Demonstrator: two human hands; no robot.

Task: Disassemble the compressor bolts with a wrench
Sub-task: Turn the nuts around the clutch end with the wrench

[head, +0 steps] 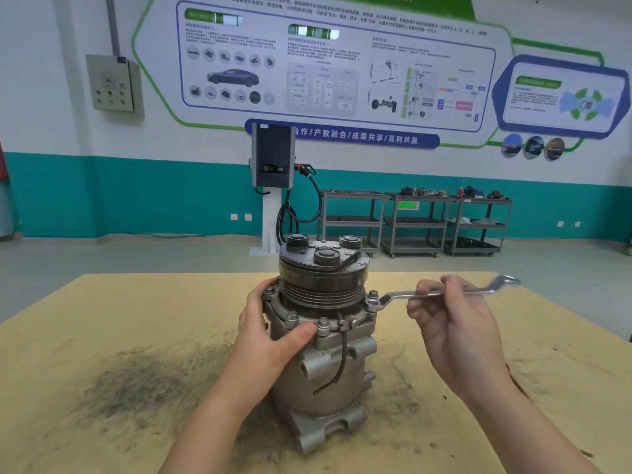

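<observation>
A grey metal compressor (328, 367) stands upright on the tan table (102, 319), its dark pulley on top. Several bolts (323, 323) ring its upper flange. My left hand (270, 333) grips the flange's left side, thumb pressed across the front beside a bolt. My right hand (448, 319) holds the shaft of a silver ring wrench (427, 295). The wrench lies nearly level, and its ring end sits over a bolt on the flange's right side (373, 304).
A dark grease stain (136, 381) spreads over the table left of the compressor. Beyond the table's far edge stand a charging post (272, 159) with a cable and three metal shelf carts (415, 222) against the wall.
</observation>
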